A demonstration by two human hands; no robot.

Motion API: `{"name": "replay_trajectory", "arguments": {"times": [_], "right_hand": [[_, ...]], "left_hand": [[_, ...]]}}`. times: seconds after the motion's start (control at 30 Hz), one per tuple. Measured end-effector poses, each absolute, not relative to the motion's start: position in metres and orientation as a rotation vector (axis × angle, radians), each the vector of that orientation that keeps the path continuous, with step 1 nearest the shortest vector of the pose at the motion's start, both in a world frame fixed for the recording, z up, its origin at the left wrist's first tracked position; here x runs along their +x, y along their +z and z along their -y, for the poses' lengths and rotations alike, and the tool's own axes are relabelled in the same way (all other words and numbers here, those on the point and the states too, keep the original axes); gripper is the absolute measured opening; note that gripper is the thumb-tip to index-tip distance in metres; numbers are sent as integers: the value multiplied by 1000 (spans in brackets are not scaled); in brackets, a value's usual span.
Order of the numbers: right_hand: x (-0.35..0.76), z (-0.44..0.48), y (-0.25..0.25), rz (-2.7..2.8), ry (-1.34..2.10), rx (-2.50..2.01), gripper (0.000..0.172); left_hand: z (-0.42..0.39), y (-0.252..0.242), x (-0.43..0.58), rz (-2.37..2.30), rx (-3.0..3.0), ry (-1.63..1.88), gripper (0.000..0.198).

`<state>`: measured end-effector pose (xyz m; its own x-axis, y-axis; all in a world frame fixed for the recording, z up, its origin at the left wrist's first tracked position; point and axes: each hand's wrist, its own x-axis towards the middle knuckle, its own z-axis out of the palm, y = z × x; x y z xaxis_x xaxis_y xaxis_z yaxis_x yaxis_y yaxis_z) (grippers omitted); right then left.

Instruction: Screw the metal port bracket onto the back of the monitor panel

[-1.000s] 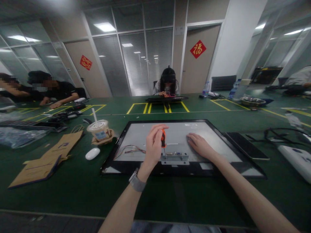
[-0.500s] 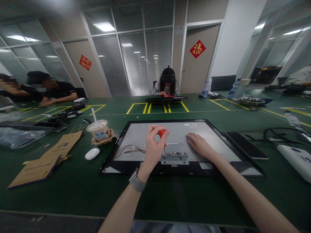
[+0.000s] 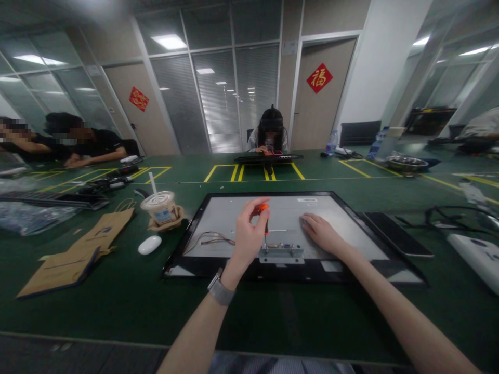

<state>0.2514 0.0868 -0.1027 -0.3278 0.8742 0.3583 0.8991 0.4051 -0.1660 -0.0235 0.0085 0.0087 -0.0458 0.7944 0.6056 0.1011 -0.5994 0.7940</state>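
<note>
— At centre frame, report both hands.

— My left hand (image 3: 249, 231) grips the orange-handled screwdriver (image 3: 265, 223) by the fingertips near its top. The shaft is upright, with the tip down at the left end of the metal bracket (image 3: 281, 253) on the near edge of the display panel (image 3: 343, 218). I judge the light fingertip hold suits twirling the handle. My right hand (image 3: 320, 234) lies flat and released on the panel's grey back, right of the bracket, holding nothing. It is likely there to steady the panel.

— Anything beside the tool?

— Thin coloured wires (image 3: 210, 240) run across the panel, left of the left hand and apart from it.

— Surface and room?

— Green tabletop (image 3: 117, 306) with yellow marked lines. Left of the panel are a white mouse (image 3: 149, 244), a lidded cup (image 3: 159, 208) with a straw, and a flattened paper bag (image 3: 78, 249). Right, a dark slab (image 3: 397, 234) lies just beside the panel. At upper centre a seated person (image 3: 271, 132) works at the far side. Glass partitions and doors with red signs (image 3: 318, 78) stand behind.
</note>
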Motion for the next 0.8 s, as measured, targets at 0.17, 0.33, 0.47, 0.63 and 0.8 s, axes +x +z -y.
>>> {"name": "replay_trajectory", "arguments": {"times": [0.17,0.33,0.47,0.63,0.8], "right_hand": [[251,-87,-102,2284,-77,-1525,41],[250,-86,-101,2277,-75,-1544,41],[250,-85,-100,2281,-79,-1530,41],[250,-85,-101,2277,-76,-1529,40],[251,-87,-102,2279,-69,-1539,41]], "left_hand": [[-6,11,-25,-1041,1810,1778,12],[-6,10,-25,-958,1799,1682,26],[-5,11,-24,-1015,1858,1741,13],[-4,11,-25,-1043,1846,1733,19],[-5,10,-25,-1019,1822,1716,26]]}}
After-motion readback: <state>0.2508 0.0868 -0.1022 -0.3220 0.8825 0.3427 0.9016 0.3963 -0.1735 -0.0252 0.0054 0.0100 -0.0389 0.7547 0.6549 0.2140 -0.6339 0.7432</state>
